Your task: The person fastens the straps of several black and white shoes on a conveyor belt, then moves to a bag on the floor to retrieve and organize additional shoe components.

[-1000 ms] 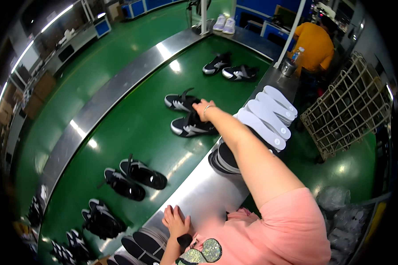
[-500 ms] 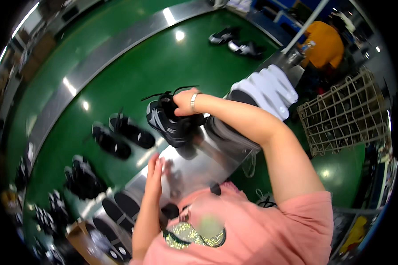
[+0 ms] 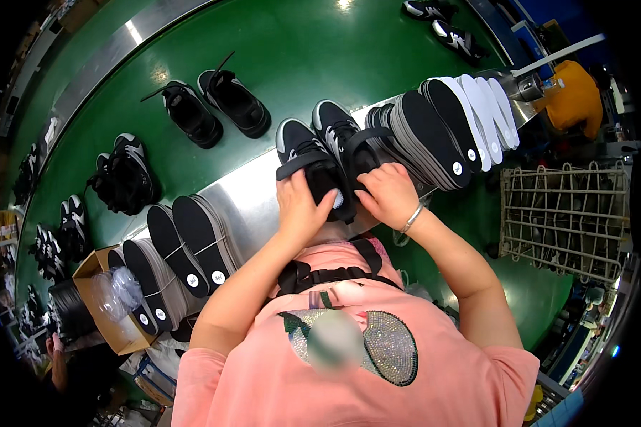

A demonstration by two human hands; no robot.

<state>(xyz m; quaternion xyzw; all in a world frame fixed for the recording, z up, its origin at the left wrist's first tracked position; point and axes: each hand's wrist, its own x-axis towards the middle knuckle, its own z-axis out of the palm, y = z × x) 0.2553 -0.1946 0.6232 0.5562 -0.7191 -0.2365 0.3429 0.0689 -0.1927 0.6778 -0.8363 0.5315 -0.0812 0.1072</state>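
Note:
Two black-and-grey sneakers stand side by side on the metal ledge in front of me, toes pointing away. My left hand (image 3: 303,208) grips the collar of the left sneaker (image 3: 303,146), its thumb by the heel and its fingers at the side. At the right sneaker (image 3: 335,128), my right hand (image 3: 389,193) has its fingers curled at the opening. A dark strap or tongue stands up from each shoe. The fingertips are partly hidden by the shoes.
Bundled black insoles (image 3: 424,135) and white insoles (image 3: 488,121) lie right of the shoes; more insole stacks (image 3: 192,238) lie left. Beyond is a green belt (image 3: 263,64) with more sneaker pairs (image 3: 210,110). A cardboard box (image 3: 124,334) and a wire basket (image 3: 566,220) flank me.
My right hand was on one sneaker while my left hand hung open beside it. Now a pair stands on the ledge with both hands on it. The view has shifted.

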